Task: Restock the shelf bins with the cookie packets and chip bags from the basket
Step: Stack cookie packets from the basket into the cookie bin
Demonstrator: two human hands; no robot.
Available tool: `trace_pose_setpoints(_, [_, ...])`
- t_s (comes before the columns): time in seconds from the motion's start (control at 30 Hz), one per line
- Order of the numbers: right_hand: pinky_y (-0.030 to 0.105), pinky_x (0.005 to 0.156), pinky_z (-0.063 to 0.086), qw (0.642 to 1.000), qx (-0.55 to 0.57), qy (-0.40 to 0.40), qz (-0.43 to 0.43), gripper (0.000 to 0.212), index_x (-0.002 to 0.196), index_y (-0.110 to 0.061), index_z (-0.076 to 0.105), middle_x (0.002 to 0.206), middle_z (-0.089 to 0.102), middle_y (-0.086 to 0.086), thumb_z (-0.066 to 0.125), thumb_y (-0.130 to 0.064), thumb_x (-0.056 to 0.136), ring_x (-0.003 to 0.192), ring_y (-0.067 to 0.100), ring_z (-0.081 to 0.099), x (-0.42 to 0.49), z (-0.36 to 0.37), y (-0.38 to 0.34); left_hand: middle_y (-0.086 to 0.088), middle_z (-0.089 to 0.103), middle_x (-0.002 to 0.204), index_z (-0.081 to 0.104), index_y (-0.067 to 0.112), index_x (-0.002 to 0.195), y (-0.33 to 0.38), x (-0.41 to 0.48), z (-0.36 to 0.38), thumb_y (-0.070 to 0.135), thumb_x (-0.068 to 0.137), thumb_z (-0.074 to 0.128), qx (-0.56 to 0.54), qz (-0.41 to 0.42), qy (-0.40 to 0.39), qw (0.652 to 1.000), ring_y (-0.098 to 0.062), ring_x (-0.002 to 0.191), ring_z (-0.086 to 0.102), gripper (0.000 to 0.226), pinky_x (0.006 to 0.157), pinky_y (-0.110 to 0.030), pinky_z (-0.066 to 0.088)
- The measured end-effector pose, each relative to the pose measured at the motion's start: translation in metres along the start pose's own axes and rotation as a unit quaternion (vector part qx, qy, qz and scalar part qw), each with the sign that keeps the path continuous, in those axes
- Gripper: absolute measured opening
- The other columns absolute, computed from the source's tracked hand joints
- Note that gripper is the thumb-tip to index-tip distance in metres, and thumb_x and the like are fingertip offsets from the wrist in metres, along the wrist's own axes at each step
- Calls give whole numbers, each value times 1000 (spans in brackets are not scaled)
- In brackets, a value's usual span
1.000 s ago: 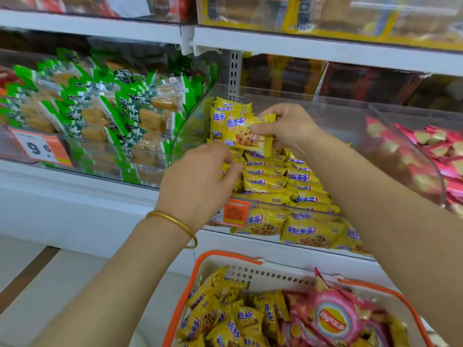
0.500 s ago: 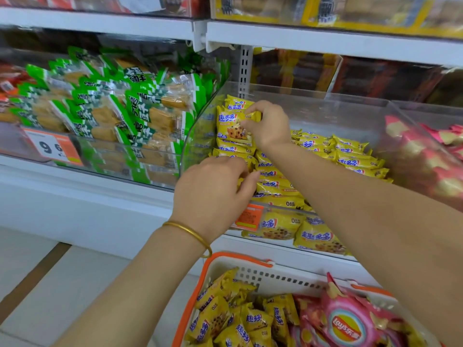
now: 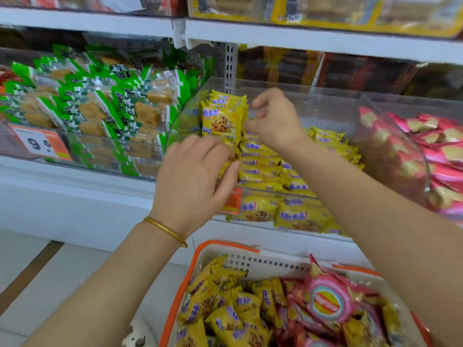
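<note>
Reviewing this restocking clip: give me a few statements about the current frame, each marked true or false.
1. The basket holds yellow cookie packets and pink chip bags. True.
2. The right hand is reaching into the basket. False: it is up in the clear bin, beside cookie packets standing on edge.
3. The bin to the left of the clear bin holds green-wrapped packets. True.
4. A gold bracelet sits on the right wrist. False: it is on the wrist of the left hand.
5. The clear bin is empty. False: yellow cookie packets already lie along it.
</note>
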State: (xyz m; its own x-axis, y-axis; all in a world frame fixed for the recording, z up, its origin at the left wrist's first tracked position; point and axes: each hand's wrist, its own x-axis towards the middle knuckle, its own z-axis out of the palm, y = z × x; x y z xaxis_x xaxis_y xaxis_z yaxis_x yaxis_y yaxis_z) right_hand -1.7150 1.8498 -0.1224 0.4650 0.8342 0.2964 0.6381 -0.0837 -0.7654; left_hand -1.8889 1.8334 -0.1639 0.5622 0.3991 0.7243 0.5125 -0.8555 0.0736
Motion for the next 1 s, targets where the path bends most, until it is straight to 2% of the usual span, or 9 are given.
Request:
trace_pose_setpoints(0.17, [26,38,42,981,135,-127,-62,22,84,-19,53,67,54,1,65,-1,83,49,11,55,-121,-62,-5,-12,64,82,67,5,86,43,-29,-20,25,94,47,-37,84,-4,996,-32,74,58,30,59,-44,43])
trace_pose_setpoints(0.27, [25,38,39,948,183,-259,4,14,87,-13,57,68,56,8,63,0,85,49,17,55,-174,-60,38,-7,64,79,68,11,85,64,-61,-11,30,92,45,-40,87,-119,988,-30,73,61,31,52,-38,46])
trace_pose_setpoints(0.37, [26,43,44,927,105,-342,110,6,91,-7,59,61,57,-3,62,-3,87,45,8,55,-203,-23,106,0,65,76,68,17,83,73,-85,5,35,88,41,-30,82,-243,966,-26,71,63,33,46,-31,46])
trace_pose_setpoints(0.47, [28,64,48,909,-30,-393,137,21,107,-9,59,91,64,5,64,-17,88,80,20,66,-229,22,167,2,66,78,69,19,81,76,-102,22,37,84,36,-33,62,-312,947,-24,72,64,38,45,-29,46])
trace_pose_setpoints(0.53, [22,82,42,881,-83,-452,114,51,135,-12,46,129,54,8,62,-30,90,117,24,53,-251,51,193,5,65,83,68,22,87,81,-108,32,38,85,34,-25,58,-338,939,-21,80,63,38,50,-26,40])
trace_pose_setpoints(0.6, [30,107,32,859,-95,-497,83,71,148,-16,25,151,31,8,60,-36,90,137,25,33,-272,74,206,9,63,96,64,27,98,81,-112,43,36,93,36,-7,54,-367,929,-15,93,59,30,54,-25,33])
trace_pose_setpoints(0.73, [42,107,34,865,-124,-478,88,80,145,-16,32,144,37,11,70,-39,79,131,30,36,-285,89,217,8,62,103,58,27,103,78,-112,55,35,96,38,28,22,-436,899,-14,94,58,23,55,-26,32])
trace_pose_setpoints(0.9, [35,90,45,906,-101,-401,88,72,129,-13,42,124,38,5,78,-35,71,110,21,46,-264,60,203,4,61,103,59,22,103,76,-113,63,37,96,42,25,-43,-506,861,-16,90,55,23,62,-27,37])
trace_pose_setpoints(1.0, [29,86,43,934,-61,-348,58,73,126,-13,41,118,34,1,81,-34,69,105,16,42,-250,37,182,1,57,105,54,20,120,78,-113,68,47,93,48,-49,-146,-558,815,-14,86,50,39,71,-27,42])
